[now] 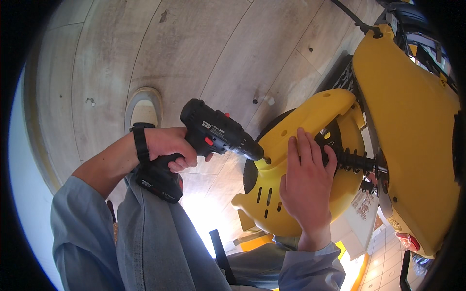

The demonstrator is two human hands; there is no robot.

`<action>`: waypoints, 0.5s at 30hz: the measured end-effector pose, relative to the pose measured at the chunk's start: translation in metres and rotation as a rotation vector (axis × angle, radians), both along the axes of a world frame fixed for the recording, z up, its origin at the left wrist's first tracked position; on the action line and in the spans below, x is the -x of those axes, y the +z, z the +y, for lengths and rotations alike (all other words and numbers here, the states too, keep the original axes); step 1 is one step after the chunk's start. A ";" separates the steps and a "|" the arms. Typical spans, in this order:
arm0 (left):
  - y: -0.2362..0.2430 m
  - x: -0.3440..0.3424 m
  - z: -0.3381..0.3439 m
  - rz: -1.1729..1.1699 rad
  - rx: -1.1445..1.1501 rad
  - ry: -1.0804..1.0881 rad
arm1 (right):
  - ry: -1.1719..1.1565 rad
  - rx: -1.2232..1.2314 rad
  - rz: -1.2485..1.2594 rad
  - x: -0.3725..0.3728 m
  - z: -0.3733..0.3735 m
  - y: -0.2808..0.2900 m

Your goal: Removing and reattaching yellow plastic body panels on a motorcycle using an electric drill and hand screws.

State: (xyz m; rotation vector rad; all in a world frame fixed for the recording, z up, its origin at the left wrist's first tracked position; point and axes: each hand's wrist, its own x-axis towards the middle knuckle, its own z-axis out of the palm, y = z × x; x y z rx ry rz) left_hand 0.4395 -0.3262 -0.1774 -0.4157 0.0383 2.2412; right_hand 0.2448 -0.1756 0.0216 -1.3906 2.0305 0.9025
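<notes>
My left hand (171, 147) is wrapped round the grip of a black cordless drill (217, 127) with red buttons and a battery pack at its base. The tip of the drill meets a yellow plastic cover (272, 180) that has round holes and several slots. Flat on that cover lies my right hand (309, 179), its fingers stretched out and holding nothing. Just beyond those fingertips a black coil spring shock absorber (357, 161) joins the covered part to a larger yellow body panel (403, 121).
A wood-plank floor (194, 53) spreads under the work, with small dark bits (255, 101) lying on it. My shoe (144, 109) is beside the drill. A white box (358, 218) stands below the yellow panel. A black cable (350, 13) runs from the panel's top.
</notes>
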 end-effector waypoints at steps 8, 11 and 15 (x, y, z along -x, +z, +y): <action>0.001 0.000 0.000 0.032 0.025 0.016 | 0.001 -0.005 0.000 0.000 0.000 0.000; -0.001 -0.001 0.000 0.037 0.010 0.025 | 0.001 -0.006 -0.002 0.001 0.000 -0.001; -0.002 -0.002 0.000 0.030 0.000 0.021 | -0.006 -0.005 -0.004 0.001 -0.001 0.000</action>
